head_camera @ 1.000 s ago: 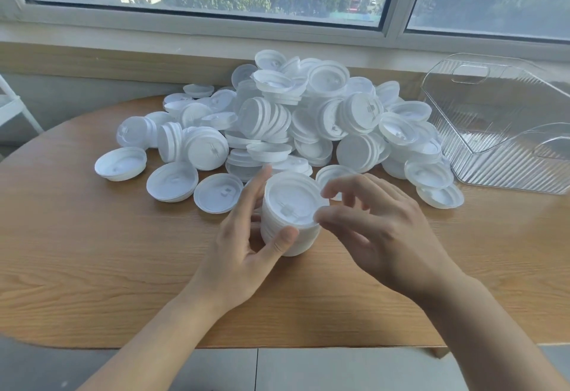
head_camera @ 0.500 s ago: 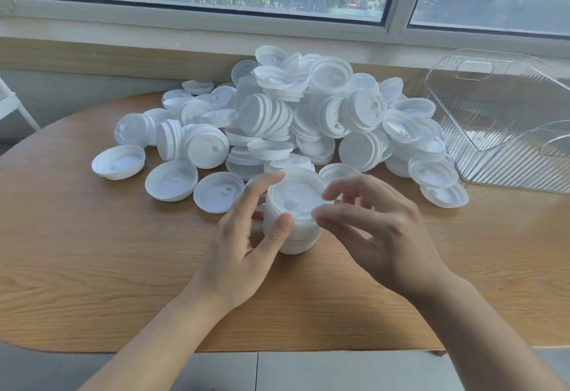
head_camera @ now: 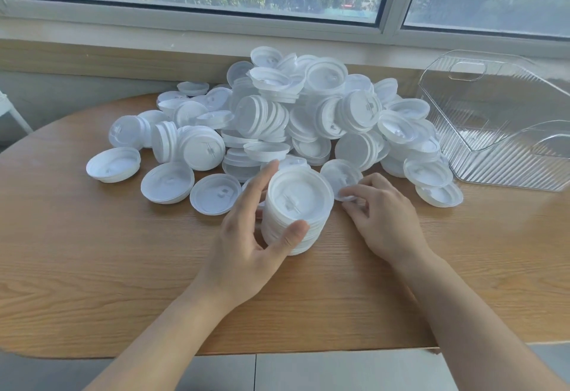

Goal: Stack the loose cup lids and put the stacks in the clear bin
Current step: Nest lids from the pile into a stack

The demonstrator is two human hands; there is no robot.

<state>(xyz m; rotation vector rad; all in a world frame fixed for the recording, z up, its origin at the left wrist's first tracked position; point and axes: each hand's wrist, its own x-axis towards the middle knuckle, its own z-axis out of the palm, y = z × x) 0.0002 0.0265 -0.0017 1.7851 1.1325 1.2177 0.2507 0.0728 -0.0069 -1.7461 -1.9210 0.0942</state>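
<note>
Under the window sits the wood counter [head_camera: 92,267]. On it, the big pile of lids [head_camera: 293,119] lies behind my stack [head_camera: 297,212]. Right of the stack, past the pile, waits the clear bin [head_camera: 505,131], with no stacks inside yet. My left hand [head_camera: 246,245] has its grip wrapped round the stack to keep it straight. Beside the stack, my right hand [head_camera: 385,215] pinches one loose lid [head_camera: 340,175], I think to add it on top.

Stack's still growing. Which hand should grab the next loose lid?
Right. The right hand already pinches a loose lid just right of the stack, while the left hand grips the stack, steadying it on the table.
</note>
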